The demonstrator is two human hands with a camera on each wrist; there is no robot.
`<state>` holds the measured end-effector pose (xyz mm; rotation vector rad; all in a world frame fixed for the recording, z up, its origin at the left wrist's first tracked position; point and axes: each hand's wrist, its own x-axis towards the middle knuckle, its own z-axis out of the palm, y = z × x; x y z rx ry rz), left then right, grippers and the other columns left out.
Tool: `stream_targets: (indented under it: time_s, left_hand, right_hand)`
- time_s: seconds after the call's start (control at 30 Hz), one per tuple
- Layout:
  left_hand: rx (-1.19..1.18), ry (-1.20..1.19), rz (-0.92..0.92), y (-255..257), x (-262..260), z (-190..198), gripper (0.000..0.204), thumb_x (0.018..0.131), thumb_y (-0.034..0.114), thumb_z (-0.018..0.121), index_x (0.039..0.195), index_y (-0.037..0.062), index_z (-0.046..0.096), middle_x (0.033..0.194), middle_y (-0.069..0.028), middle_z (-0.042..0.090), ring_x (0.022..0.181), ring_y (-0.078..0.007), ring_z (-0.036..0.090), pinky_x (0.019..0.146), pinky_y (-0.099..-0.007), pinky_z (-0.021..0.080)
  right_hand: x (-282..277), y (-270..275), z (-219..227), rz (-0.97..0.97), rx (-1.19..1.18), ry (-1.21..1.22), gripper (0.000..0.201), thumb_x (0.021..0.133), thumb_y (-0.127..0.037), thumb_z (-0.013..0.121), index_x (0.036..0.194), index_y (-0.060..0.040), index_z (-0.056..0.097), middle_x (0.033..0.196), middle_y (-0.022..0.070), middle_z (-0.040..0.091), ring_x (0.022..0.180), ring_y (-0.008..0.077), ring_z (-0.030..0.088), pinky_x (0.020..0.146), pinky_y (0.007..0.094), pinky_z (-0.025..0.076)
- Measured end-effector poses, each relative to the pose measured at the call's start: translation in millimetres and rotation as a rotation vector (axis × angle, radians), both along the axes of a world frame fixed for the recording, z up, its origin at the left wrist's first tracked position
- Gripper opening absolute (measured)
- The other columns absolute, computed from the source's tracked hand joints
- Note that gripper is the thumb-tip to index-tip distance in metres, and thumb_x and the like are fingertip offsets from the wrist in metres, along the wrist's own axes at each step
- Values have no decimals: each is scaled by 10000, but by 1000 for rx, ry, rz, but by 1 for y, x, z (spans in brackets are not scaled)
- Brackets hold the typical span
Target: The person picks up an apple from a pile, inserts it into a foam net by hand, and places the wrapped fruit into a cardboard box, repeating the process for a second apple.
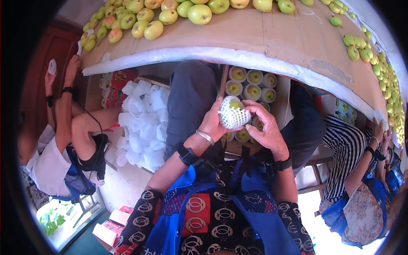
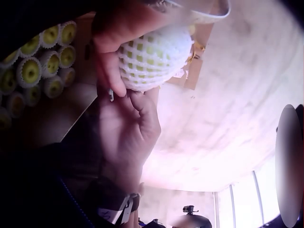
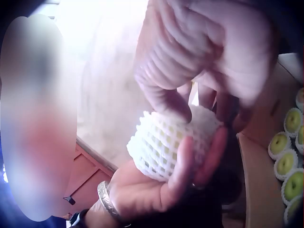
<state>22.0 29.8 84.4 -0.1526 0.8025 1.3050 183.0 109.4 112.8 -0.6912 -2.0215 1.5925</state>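
Observation:
A green apple in a white foam net (image 1: 233,115) rests in the left hand (image 1: 211,122), whose fingers and thumb curve round its side. The right hand (image 1: 268,132) has curled fingers at the net's other side, its thumb below. In the right wrist view, the right hand (image 3: 204,52) touches the netted apple (image 3: 161,145) from above, while the left hand (image 3: 147,192) grips it from below. The left wrist view shows the left hand (image 2: 126,35) over the netted apple (image 2: 154,59), with the right hand (image 2: 126,128) below; part of the grip is hidden.
Below the hands stands a carton with netted apples (image 1: 253,92). White foam nets (image 1: 144,121) fill a box at the left. Loose apples (image 1: 199,14) lie along the cardboard-covered table (image 1: 272,42). People sit on both sides; one person's hand (image 1: 72,68) is at the table's left end.

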Motion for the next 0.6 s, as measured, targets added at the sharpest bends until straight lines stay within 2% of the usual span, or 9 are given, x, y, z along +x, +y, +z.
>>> stream_targets:
  time_s: [0.03, 0.1, 0.13, 0.23, 0.3, 0.33, 0.4, 0.5, 0.6]
  left_hand:
    - [1, -1, 2, 0, 2, 0, 497, 916, 468, 333, 1224, 97, 451, 1165, -114, 543, 1025, -315, 560, 821, -545, 464]
    - [-22, 89, -34, 0, 5, 2, 510, 919, 469, 323, 1226, 81, 445, 1164, -120, 542, 1047, -312, 548, 839, -539, 454]
    - [-21, 92, -34, 0, 3, 4, 510, 919, 469, 323, 1226, 81, 445, 1164, -120, 542, 1047, -312, 548, 839, -539, 454]
    - [-39, 19, 13, 1, 1, 8, 500, 924, 457, 316, 1227, 80, 445, 1165, -122, 541, 1055, -311, 543, 851, -534, 447]
    - [-37, 12, 47, 1, 1, 8, 495, 927, 450, 307, 1229, 82, 444, 1169, -122, 538, 1070, -314, 531, 854, -532, 445]
    - [-36, 12, 46, 1, 1, 8, 495, 927, 450, 307, 1229, 82, 444, 1169, -122, 538, 1070, -314, 531, 854, -532, 445]
    - [31, -28, 88, 0, 1, 5, 478, 931, 434, 303, 1221, 86, 453, 1170, -112, 538, 1084, -293, 519, 892, -494, 429]
    - [99, -60, 224, 4, 4, 0, 461, 936, 419, 300, 1204, 84, 470, 1171, -100, 539, 1095, -266, 507, 930, -441, 404]
    - [100, -109, 240, 3, 3, 5, 444, 937, 400, 306, 1189, 80, 483, 1172, -90, 538, 1094, -248, 505, 949, -405, 385]
  right_hand:
    - [1, 1, 0, 2, 1, -1, 323, 690, 7, 611, 999, -14, 519, 1146, 120, 530, 1082, 204, 514, 920, 302, 388]
    - [1, 2, -2, -23, 54, -32, 248, 677, -1, 641, 899, -15, 531, 1015, 108, 580, 948, 195, 568, 835, 299, 432]
    - [1, 3, -3, -23, 54, -29, 248, 677, -1, 641, 899, -15, 531, 1015, 108, 580, 948, 195, 568, 835, 299, 432]
    - [2, 3, -3, -54, 123, -44, 194, 669, -24, 674, 788, -17, 522, 858, 90, 595, 774, 216, 589, 707, 295, 462]
    - [0, -2, 2, -141, 362, -164, 195, 643, -15, 688, 738, -33, 519, 779, 80, 579, 691, 244, 578, 624, 299, 467]
    - [-2, -5, 1, -143, 362, -164, 195, 643, -15, 688, 738, -33, 519, 779, 80, 579, 691, 244, 578, 624, 299, 467]
    - [-5, -11, -4, -216, 658, 21, 219, 603, 11, 686, 739, -51, 526, 778, 76, 573, 675, 260, 567, 599, 311, 472]
    - [-6, -17, -5, -189, 673, 37, 238, 571, 28, 682, 736, -63, 535, 796, 62, 563, 690, 239, 568, 606, 320, 470]
    - [-6, -20, -5, -188, 660, 24, 232, 570, 19, 687, 734, -63, 546, 822, 58, 556, 721, 233, 566, 621, 319, 469]
